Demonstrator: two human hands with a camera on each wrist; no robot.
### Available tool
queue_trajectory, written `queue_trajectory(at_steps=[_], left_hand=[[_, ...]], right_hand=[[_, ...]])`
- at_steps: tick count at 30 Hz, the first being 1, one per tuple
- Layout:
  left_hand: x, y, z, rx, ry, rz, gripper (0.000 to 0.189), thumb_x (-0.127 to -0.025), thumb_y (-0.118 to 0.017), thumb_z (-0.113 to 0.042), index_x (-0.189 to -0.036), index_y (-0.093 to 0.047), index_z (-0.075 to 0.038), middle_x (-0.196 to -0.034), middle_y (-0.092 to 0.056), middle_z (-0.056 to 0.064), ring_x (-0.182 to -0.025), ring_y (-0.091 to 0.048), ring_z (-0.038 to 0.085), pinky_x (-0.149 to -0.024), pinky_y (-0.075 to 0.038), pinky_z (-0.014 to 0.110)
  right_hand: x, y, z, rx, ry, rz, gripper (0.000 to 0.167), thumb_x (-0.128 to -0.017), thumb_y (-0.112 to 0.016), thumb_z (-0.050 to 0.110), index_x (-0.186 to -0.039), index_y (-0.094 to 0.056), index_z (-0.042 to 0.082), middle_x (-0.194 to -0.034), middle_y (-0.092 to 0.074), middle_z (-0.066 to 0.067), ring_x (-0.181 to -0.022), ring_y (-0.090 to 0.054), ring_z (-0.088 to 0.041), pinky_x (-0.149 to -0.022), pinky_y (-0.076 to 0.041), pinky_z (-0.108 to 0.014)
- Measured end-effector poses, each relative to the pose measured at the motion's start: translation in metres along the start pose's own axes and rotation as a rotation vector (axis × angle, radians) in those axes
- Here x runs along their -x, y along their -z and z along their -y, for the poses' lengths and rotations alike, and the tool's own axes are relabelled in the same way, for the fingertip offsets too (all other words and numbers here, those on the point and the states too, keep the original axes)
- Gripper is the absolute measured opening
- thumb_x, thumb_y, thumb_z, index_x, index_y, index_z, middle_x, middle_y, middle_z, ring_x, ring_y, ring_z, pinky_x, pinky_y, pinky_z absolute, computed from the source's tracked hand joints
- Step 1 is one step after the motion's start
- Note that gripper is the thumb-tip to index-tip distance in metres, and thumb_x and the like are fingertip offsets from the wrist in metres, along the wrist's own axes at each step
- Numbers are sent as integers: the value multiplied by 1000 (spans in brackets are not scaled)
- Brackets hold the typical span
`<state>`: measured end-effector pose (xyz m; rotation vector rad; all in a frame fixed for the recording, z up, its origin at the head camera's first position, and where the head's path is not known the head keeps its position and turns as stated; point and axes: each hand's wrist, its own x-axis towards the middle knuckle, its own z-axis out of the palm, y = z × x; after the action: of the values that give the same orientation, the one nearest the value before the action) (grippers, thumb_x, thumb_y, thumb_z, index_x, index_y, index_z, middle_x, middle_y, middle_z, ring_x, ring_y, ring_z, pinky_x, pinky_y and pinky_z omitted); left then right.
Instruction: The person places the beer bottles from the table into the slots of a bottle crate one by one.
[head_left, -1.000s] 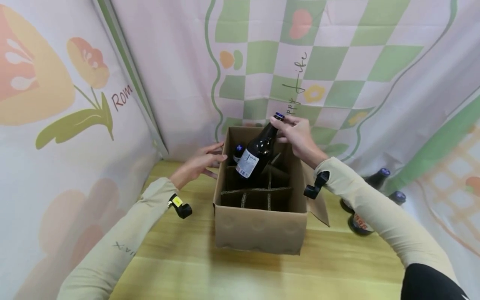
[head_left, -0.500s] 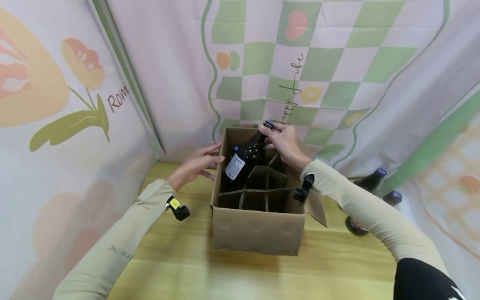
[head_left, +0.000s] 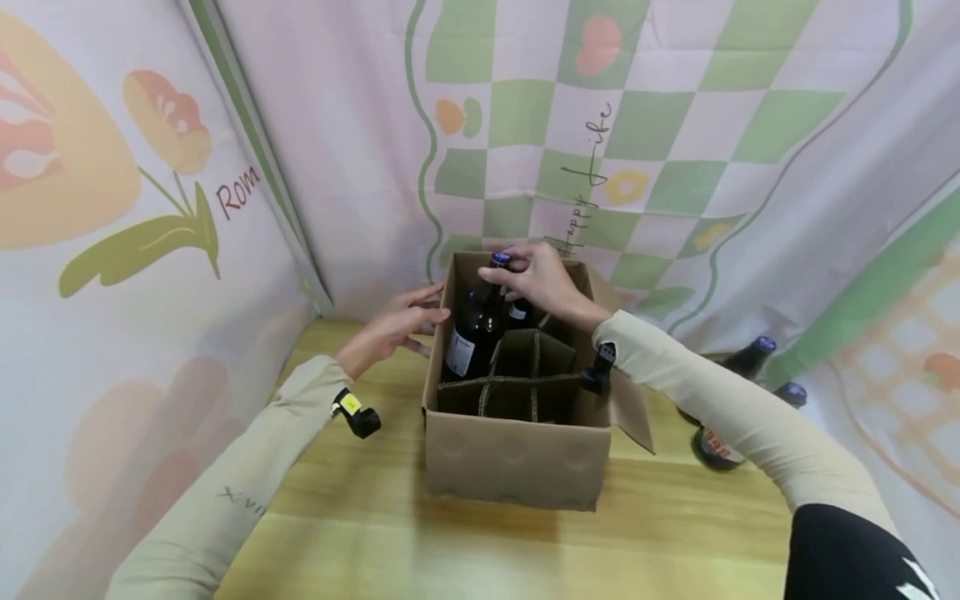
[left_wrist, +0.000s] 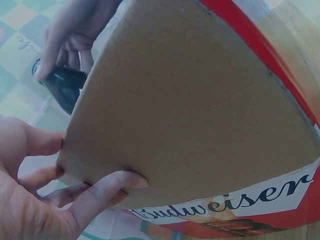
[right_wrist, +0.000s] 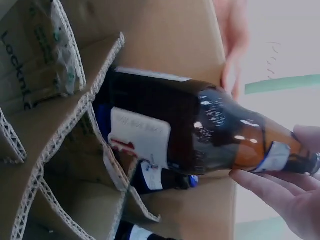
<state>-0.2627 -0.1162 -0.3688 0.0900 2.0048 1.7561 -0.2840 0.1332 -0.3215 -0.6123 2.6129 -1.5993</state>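
A brown beer bottle [head_left: 480, 323] with a blue cap leans slightly inside the cardboard box [head_left: 517, 462], its lower part in a left-hand compartment. My right hand [head_left: 546, 282] grips it by the neck, thumb on one side and fingers on the other. In the right wrist view the bottle [right_wrist: 200, 127] lies along a divider [right_wrist: 65, 132], its base hidden. My left hand [head_left: 393, 329] touches the box's outer left wall with spread fingers. The left wrist view shows those fingertips [left_wrist: 132, 179] pressing plain cardboard near "Budweiser" lettering.
Farther back in the box stands another bottle [head_left: 517, 312]. Cardboard dividers [head_left: 534, 380] split the box into compartments. On the table's right, more bottles [head_left: 750, 358] stand partly behind my right sleeve [head_left: 720, 400]. A flap [head_left: 633, 421] sticks out at the box's right side.
My right hand has moved left and slightly down with the bottle, which has gone from strongly tilted to nearly upright and sits deeper in the box. The left hand stays at the box wall.
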Motion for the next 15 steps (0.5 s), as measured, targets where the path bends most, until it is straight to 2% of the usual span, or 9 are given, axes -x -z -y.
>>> queue_trajectory(at_steps=[3, 7, 12, 15], left_hand=[[-1, 0, -1, -2, -4, 5, 74, -104, -64, -17, -167, -27, -28, -167, -36, 14, -138, -52, 44, -76, -67, 38], [-2, 1, 1, 3, -6, -6, 74, -104, -63, -16, -167, -27, -27, -167, -35, 14, -137, -51, 46, -73, -67, 37], [-2, -2, 4, 24, -14, -12, 74, -104, -63, -15, -167, -26, -25, -166, -37, 16, -136, -53, 46, -73, -67, 36], [-1, -3, 5, 35, -12, -17, 74, -104, -63, -14, -167, -26, -26, -166, -37, 17, -136, -53, 46, -72, -67, 36]], right_hand=[[1, -8, 0, 61, 4, 55, 43, -94, -81, 19, -124, -68, -9, -106, -78, -23, -75, -76, -34, -65, -66, -32], [2, -22, -5, 131, 11, 140, 35, -91, -84, 16, -110, -66, -7, -89, -79, -18, -78, -74, -45, -61, -64, -30], [3, -34, -14, 184, 4, 232, 30, -87, -86, 12, -102, -64, -4, -78, -77, -11, -77, -75, -44, -60, -64, -32], [3, -39, -19, 216, 0, 280, 33, -84, -88, 12, -102, -64, -3, -78, -74, -8, -75, -76, -37, -63, -63, -30]])
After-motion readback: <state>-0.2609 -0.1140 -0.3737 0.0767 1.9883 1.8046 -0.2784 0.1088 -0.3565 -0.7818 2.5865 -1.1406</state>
